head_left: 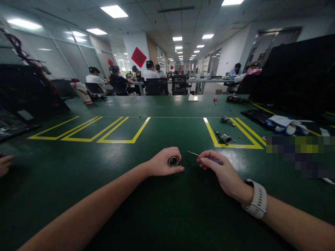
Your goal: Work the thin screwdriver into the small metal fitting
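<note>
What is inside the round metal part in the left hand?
The metal ring in the left hand shows a dark hollow centre. Fingers cover its outer side, and its depth cannot be seen.

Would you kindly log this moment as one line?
left hand: grips metal ring | right hand: holds thin pick tool | surface: green table

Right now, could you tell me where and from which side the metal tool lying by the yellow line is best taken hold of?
Probably by its thicker round end, which points toward the person and looks the widest part. The tool lies flat on the green table, slanting away to the left, with bare table on both sides, so a hand would likely come from above, fingers across its width. The right hand is nearest but holds a thin pick.
</note>
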Demonstrator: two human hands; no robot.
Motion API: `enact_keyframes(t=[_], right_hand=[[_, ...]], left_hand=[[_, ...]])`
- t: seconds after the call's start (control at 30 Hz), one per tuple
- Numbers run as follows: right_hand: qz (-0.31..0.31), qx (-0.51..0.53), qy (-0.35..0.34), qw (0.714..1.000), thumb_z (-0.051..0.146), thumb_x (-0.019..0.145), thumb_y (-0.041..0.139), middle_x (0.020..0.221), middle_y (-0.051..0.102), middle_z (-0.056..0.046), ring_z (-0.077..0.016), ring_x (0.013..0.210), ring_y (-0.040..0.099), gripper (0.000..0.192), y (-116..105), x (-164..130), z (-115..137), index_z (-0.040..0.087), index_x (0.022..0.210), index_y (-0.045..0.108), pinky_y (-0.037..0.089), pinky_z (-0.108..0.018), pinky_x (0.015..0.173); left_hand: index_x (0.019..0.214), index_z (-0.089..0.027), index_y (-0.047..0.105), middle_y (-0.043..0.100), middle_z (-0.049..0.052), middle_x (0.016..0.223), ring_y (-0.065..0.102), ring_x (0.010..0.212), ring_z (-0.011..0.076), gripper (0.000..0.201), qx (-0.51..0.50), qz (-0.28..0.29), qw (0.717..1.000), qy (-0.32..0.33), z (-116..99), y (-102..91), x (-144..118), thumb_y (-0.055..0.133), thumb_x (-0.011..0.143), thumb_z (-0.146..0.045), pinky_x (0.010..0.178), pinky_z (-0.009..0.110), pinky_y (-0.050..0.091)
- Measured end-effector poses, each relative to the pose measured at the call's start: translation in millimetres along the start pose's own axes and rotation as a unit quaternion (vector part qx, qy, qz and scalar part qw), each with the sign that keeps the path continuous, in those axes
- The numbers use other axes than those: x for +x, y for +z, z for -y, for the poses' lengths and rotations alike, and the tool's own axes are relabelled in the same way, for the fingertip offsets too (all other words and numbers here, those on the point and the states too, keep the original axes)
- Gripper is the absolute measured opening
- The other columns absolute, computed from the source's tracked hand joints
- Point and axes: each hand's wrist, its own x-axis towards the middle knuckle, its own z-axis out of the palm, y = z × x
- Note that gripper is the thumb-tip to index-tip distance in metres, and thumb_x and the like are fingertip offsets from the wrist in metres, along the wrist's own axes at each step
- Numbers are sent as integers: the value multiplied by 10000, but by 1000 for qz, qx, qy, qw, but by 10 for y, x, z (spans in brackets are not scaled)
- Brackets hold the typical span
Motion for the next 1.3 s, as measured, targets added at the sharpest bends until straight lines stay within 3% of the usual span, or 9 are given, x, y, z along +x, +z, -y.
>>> enact_keyframes(t=[0.17, 0.47, 0.7, 0.87, 1.03, 1.3], right_hand=[[7, -26, -5, 1000, 353, 777, 588, 868, 616, -35, -183, 800, 555, 181, 4, 2, -1, 187, 845, 613, 425, -348, 724], [7, -47, -14, 999, 319, 784, 567, 855, 620, -34, -186, 793, 558, 152, -6, 31, -66, 183, 838, 608, 418, -349, 721], [10, -55, -12, 998, 333, 782, 569, 852, 623, -31, -191, 804, 562, 160, -14, 29, -72, 189, 841, 610, 421, -359, 737], [9, -61, -12, 998, 330, 781, 568, 848, 623, -32, -191, 799, 560, 161, -4, 41, -49, 186, 837, 613, 419, -363, 739], [12, -66, -12, 998, 336, 785, 566, 852, 622, -31, -192, 804, 558, 167, -9, 30, -56, 187, 845, 612, 418, -364, 738], [10, -71, -22, 997, 335, 781, 568, 839, 624, -28, -191, 796, 562, 164, 1, 33, -81, 189, 838, 615, 418, -361, 736]], left_hand=[[881, -159, 546, 517, 54, 936, 502, 790, 148, 233, 47, 54, 997, 14, -33, -3, -22, 596, 761, -352, 690, 267, 428], [1010, -178, 554, 536, 67, 982, 502, 887, 197, 372, 136, 83, 987, 34, -203, -33, -11, 585, 755, -447, 795, 331, 400], [863, -165, 564, 544, 45, 879, 491, 806, 167, 171, 204, 80, 976, 8, -288, 62, 16, 458, 866, -299, 722, 294, 378], [805, -160, 556, 535, 35, 832, 482, 779, 158, 189, 202, 86, 976, 11, -330, 36, 19, 426, 879, -276, 715, 290, 371], [793, -161, 548, 530, 34, 840, 477, 786, 171, 214, 219, 96, 971, 26, -371, 24, 8, 536, 807, -374, 703, 298, 378], [739, -152, 563, 555, 22, 730, 488, 671, 136, 195, 252, 68, 965, 3, -456, 198, -10, 447, 859, -252, 586, 255, 366]])
